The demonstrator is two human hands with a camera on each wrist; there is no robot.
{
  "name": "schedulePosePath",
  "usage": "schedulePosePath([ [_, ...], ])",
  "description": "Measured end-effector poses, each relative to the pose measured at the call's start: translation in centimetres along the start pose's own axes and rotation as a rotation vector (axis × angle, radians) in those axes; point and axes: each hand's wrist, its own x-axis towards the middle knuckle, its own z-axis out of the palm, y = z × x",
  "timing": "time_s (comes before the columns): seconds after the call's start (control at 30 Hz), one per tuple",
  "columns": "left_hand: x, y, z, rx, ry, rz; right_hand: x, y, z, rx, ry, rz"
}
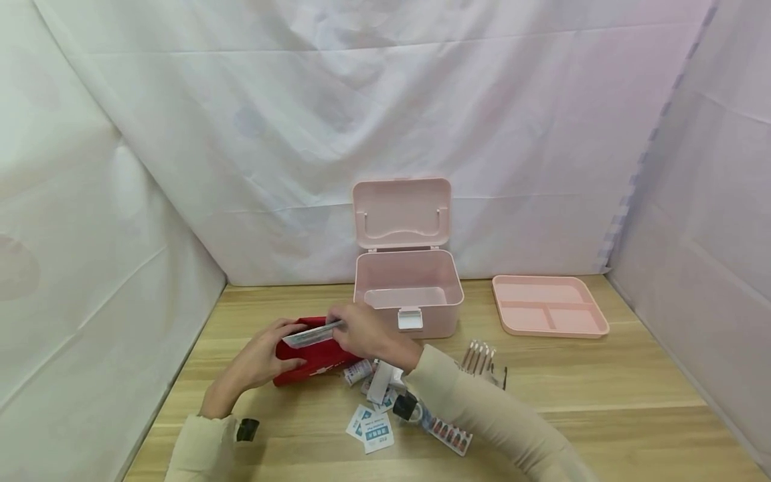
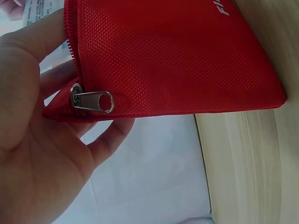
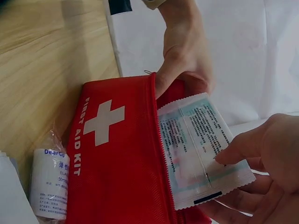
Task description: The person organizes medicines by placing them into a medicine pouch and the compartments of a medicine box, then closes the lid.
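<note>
A red first aid pouch (image 1: 316, 361) with a white cross lies tilted on the table, its zipped mouth open. My left hand (image 1: 259, 356) grips the mouth's edge near the zipper end; the metal zipper pull (image 2: 96, 101) hangs beside the fingers in the left wrist view. With thumb and fingers my right hand (image 1: 364, 331) pinches a flat, printed sealed packet (image 3: 198, 149). Part of the packet sits within the pouch's mouth, and its lower end is hidden there. Against the pouch's front lies a wrapped elastic bandage roll (image 3: 50, 184).
Behind the hands stands a pink box (image 1: 436, 323) with its lid (image 1: 402, 211) raised. A pink divided tray (image 1: 527, 305) lies at the right. Alcohol pad packets (image 1: 377, 433), a blister-like strip (image 1: 452, 436) and cotton swabs (image 1: 478, 358) lie around my right forearm.
</note>
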Motion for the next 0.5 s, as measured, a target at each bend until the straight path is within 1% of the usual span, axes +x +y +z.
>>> schedulePosePath([
  [0.13, 0.0, -0.1, -0.1, -0.004, -0.008, -0.008, 0.0, 0.1, 0.4, -0.011, -0.041, 0.021],
  [0.23, 0.0, -0.1, -0.2, -0.003, -0.012, -0.007, 0.1, -0.1, 0.8, -0.033, -0.065, 0.019],
  [0.5, 0.0, 0.1, -0.2, -0.018, -0.016, 0.015, 0.3, -0.4, 2.1, -0.175, -0.057, -0.022],
])
